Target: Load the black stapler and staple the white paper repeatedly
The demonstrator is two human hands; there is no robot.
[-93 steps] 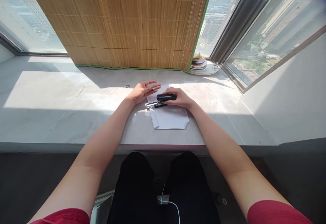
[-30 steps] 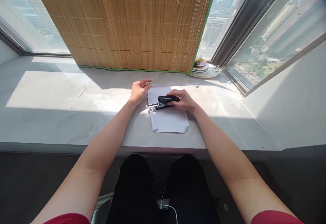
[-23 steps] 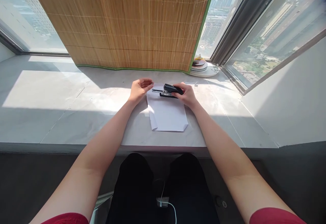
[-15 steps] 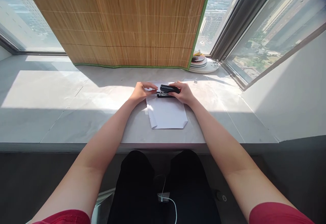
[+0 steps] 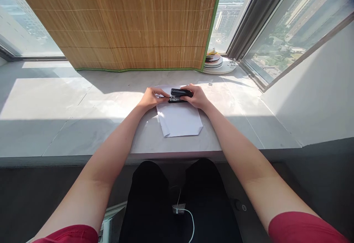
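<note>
A black stapler (image 5: 181, 93) lies across the upper part of some white paper (image 5: 181, 120), its top arm raised from the base and a metallic part showing between. My right hand (image 5: 197, 96) is closed around its rear end, thumb on the near side and fingers over the top. At the front end, the fingers of my left hand (image 5: 153, 97) pinch a thin dark piece (image 5: 164, 97); whether it belongs to the stapler is too small to tell. The paper's lower corners are creased or folded.
Beyond the right hand lies a small grey piece (image 5: 210, 84) on the pale sill (image 5: 91, 136). Stacked plates (image 5: 214, 63) stand at the back right, beside a hanging bamboo blind (image 5: 132, 25). A white cable (image 5: 190, 217) hangs below the sill's front edge.
The view has shifted slightly. My left fingertips are closer to the stapler's front end, and less of the thin dark piece shows between them. The right hand keeps its hold.
</note>
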